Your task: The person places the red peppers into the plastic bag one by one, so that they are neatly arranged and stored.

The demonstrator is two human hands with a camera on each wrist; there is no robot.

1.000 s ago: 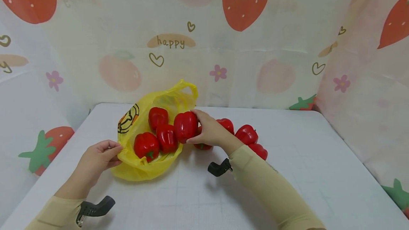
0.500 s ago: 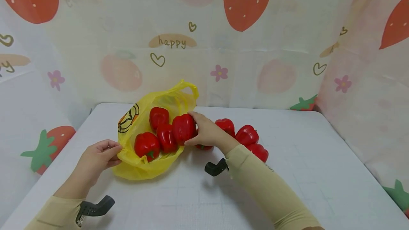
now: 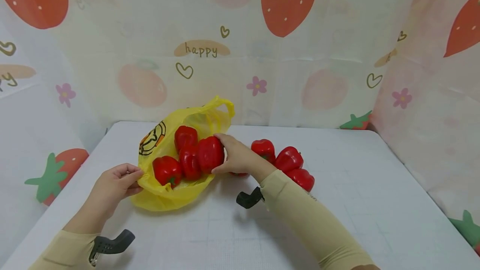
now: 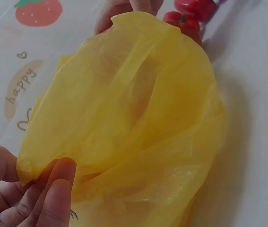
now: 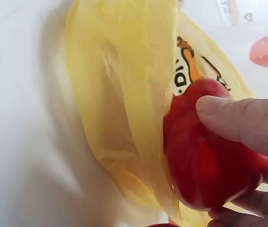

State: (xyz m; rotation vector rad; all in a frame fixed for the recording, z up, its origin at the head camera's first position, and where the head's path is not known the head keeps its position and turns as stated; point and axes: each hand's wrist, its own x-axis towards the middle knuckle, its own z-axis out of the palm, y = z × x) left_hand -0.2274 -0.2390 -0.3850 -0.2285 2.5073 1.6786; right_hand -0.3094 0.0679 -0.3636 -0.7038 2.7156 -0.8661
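A yellow plastic bag (image 3: 168, 199) lies with its mouth spread on the table, several red bell peppers inside. My left hand (image 3: 118, 186) pinches the bag's rim at its left edge; the left wrist view shows thumb and fingers on the thin film (image 4: 124, 109). My right hand (image 3: 240, 157) grips a red bell pepper (image 3: 211, 154) at the bag's opening, against another pepper (image 3: 190, 162). In the right wrist view the thumb presses on the held pepper (image 5: 214, 151), with fingers beneath it. Another bagged pepper (image 3: 167, 171) sits nearest my left hand.
Right of the bag, several more red peppers (image 3: 289, 158) sit together on the white table (image 3: 360, 203); one is mostly hidden behind my right hand. A strawberry-printed cloth (image 3: 285, 53) hangs behind the table. Each wrist carries a black camera mount (image 3: 249, 198).
My right hand has moved left and slightly down with its pepper, pressing into the bagged ones. The front left pepper has shifted left. My left hand keeps its place on the rim.
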